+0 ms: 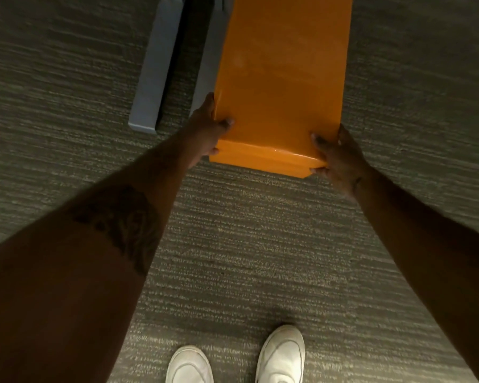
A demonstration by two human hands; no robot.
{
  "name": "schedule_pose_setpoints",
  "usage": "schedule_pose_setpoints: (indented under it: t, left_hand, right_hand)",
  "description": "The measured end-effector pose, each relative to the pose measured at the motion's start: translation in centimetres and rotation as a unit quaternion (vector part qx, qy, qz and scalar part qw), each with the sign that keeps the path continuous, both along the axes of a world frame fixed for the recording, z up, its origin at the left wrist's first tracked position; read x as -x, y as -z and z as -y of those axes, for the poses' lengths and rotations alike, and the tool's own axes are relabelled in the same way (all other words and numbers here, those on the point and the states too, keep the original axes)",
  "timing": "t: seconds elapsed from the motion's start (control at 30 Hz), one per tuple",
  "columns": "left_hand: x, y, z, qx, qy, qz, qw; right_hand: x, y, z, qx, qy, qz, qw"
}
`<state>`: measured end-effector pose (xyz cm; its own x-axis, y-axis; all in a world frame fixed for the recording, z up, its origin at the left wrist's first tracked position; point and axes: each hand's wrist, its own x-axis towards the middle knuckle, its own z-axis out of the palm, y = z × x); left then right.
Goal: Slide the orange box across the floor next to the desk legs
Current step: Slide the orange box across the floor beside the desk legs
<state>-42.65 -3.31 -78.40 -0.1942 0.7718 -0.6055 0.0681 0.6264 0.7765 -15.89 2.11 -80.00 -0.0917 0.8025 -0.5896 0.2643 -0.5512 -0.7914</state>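
Note:
A long glossy orange box (282, 67) lies on the grey carpet and runs away from me to the top of the view. My left hand (209, 128) grips its near left corner, thumb on top. At the near right corner my right hand (338, 158) holds on, thumb on top and fingers around the end face. Two grey desk legs (155, 67) lie flat on the floor just left of the box; the nearer one touches or almost touches the box's left side.
Striped grey carpet (246, 244) covers the whole floor. My two white shoes (281, 355) stand at the bottom of the view, well short of the box. Open carpet stretches to the right of the box and left of the desk legs.

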Motion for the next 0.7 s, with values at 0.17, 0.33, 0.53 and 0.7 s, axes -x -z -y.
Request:
schedule_pose_setpoints:
  t: [0.17, 0.33, 0.53, 0.7]
  left_hand:
    - [0.3, 0.4, 0.1, -0.001, 0.007, -0.01, 1.0]
    - [0.3, 0.7, 0.6, -0.029, 0.012, -0.027, 0.999]
    - [1.6, 0.6, 2.9, 0.018, -0.002, -0.092, 0.996]
    - [2.8, -0.1, 6.9, -0.034, 0.099, -0.297, 0.949]
  right_hand:
    - [0.4, 0.2, 0.3, -0.023, -0.01, 0.038, 0.999]
    - [0.5, -0.2, 0.5, -0.028, -0.024, 0.072, 0.997]
    - [1.4, -0.9, 2.4, -0.073, 0.017, 0.121, 0.99]
    - [1.8, -3.0, 6.0, -0.177, -0.068, 0.295, 0.936]
